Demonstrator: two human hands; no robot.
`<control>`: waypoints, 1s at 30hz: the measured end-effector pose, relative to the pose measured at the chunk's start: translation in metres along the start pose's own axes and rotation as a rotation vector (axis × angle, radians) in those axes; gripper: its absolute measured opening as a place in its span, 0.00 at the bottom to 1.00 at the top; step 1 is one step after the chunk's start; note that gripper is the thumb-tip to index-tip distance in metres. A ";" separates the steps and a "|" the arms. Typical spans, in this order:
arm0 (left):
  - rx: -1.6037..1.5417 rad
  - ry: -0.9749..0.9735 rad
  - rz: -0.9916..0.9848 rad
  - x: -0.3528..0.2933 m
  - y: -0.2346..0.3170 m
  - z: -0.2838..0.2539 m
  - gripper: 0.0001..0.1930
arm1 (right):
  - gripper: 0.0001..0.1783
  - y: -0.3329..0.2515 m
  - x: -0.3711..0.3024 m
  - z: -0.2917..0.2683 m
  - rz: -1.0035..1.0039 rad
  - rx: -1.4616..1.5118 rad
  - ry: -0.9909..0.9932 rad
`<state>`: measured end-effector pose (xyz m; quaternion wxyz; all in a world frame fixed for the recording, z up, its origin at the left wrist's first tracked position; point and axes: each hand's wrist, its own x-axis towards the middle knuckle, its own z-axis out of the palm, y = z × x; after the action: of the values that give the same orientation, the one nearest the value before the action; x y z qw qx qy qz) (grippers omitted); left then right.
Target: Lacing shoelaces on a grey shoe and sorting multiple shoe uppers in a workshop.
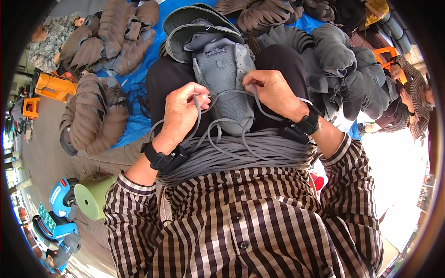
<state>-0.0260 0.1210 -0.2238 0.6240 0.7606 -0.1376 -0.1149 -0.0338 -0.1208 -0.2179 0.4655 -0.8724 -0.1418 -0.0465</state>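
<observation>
A grey shoe upper (225, 67) lies between my knees, its toe part toward me and more dark-lined uppers (199, 23) stacked beyond it. My left hand (180, 111) is closed in a pinch on a grey shoelace (198, 116), to the left of the upper. At the upper's right eyelet edge, my right hand (276, 94) pinches a lace too, fingertips close to the eyelets. One stretch of lace crosses the upper between both hands. Over my lap rests a thick bundle of grey laces (250, 147), with loose loops rising in front of the toe.
Nested brown uppers (95, 113) and grey uppers (338, 60) lie in piles on a blue tarp (132, 92). Left are orange stools (55, 87), a green cylinder (95, 197) and blue scooters (62, 199). A person in a striped shirt (417, 92) sits at the right.
</observation>
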 end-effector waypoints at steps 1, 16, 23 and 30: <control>-0.043 0.017 -0.013 -0.001 0.000 0.000 0.03 | 0.07 -0.002 0.000 0.000 0.004 0.000 -0.006; 0.176 0.066 0.070 0.002 0.000 0.010 0.04 | 0.13 -0.022 0.015 0.006 -0.304 -0.503 -0.145; 0.278 0.018 0.075 -0.001 -0.001 0.007 0.06 | 0.11 -0.016 0.018 0.000 -0.165 -0.264 -0.178; 0.545 0.002 0.237 0.008 0.015 0.012 0.11 | 0.11 -0.017 0.016 0.004 -0.249 -0.344 -0.157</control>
<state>-0.0238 0.1046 -0.2115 0.4062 0.8787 -0.2508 0.0008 -0.0241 -0.1052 -0.2031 0.2882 -0.9156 -0.2742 -0.0588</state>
